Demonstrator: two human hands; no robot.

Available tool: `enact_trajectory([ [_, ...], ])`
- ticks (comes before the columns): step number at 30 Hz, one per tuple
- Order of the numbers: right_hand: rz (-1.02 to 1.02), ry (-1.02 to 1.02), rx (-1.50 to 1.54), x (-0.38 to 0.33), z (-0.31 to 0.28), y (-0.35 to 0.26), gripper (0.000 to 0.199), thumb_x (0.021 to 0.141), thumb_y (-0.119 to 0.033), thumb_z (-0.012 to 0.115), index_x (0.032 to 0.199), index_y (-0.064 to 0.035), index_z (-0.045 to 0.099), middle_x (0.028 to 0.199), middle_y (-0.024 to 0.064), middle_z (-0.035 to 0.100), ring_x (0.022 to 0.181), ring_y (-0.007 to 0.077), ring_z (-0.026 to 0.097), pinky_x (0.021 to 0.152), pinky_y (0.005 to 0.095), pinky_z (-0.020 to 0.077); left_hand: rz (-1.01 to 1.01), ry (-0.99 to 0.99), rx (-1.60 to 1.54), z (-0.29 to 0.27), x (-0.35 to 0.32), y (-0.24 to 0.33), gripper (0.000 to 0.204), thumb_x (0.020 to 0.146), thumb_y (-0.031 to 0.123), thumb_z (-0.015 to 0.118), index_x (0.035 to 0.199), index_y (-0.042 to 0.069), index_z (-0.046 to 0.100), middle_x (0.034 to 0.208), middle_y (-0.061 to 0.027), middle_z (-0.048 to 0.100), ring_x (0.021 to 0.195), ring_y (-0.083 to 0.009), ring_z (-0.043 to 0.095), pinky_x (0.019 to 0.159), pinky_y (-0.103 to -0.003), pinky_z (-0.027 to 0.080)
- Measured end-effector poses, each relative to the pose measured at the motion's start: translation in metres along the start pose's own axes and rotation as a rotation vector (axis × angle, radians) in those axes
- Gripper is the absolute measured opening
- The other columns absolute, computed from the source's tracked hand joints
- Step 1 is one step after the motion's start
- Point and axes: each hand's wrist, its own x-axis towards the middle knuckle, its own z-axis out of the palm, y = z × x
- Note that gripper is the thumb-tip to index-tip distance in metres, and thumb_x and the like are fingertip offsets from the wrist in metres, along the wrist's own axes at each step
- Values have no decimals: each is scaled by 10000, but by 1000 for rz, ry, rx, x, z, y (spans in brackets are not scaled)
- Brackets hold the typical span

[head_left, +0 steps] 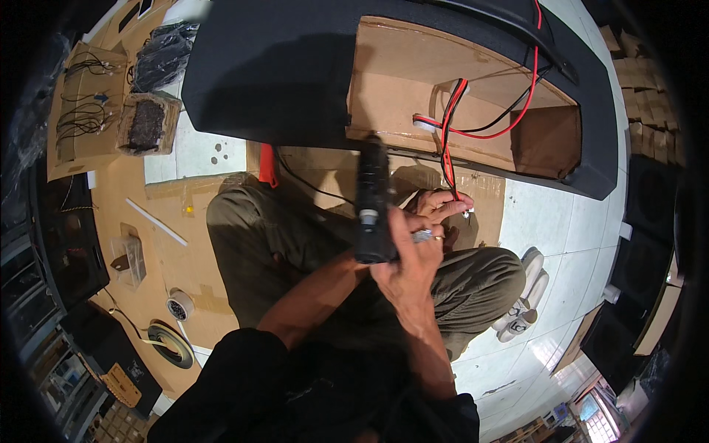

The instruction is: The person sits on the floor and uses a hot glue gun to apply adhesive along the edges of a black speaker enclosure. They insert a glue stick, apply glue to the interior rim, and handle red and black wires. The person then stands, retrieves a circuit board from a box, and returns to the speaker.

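Matte black tool (373,199), glossy red-black wires (450,140).

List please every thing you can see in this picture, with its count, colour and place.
speaker cabinet: one, black with a bare wood opening, top centre
wires: several, red and black, inside the opening and down to the hands
power tool: one, black, centre
cardboard sheets: several, brown, on the floor at left
tape rolls: two, lower left
shoes: two, white, right
small wired parts: several, on cardboard, upper left
left hand: pinching the wire ends
right hand: around the power tool
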Motion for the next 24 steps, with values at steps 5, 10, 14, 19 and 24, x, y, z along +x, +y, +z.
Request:
enact_trajectory([
  [5,22,50,-9,-5,-5,4,664,574,-83,693,1236,-81,658,998,100,643,894,304,596,773,436,434,69,-35,209,-6,-2,5,399,993,140,551,1378,38,523,1342,-122,584,1212,-266,568,1028,-350,450],
  [10,4,45,11,-1,-3,9,663,575,-77,692,1237,-74,653,1000,117,650,901,316,604,796,455,442,-94,-77,-30,4,-16,20,526,1006,122,514,1497,30,346,1528,-162,362,1492,-287,262,1164,-398,281],
  [14,-66,28,96,7,9,3,644,580,-75,702,1222,-78,657,1035,102,655,909,305,609,821,436,455,-171,-99,-396,-3,-16,-22,543,1008,171,516,1517,112,335,1523,-136,384,1451,-259,350,1127,-392,334],
  [19,-4,108,107,-3,6,20,504,771,-70,736,1252,14,612,1021,212,679,880,377,654,840,464,501,-128,-42,-342,-3,-2,30,560,914,79,557,1465,134,472,1450,-50,499,1316,-245,474,1114,-374,339],
  [24,64,85,303,2,14,16,594,739,-66,800,1279,52,582,1007,216,685,869,321,686,822,392,536,-118,-24,56,-8,-1,44,445,1024,193,462,1418,-14,448,1414,-135,508,1326,-241,477,1153,-353,322],
])
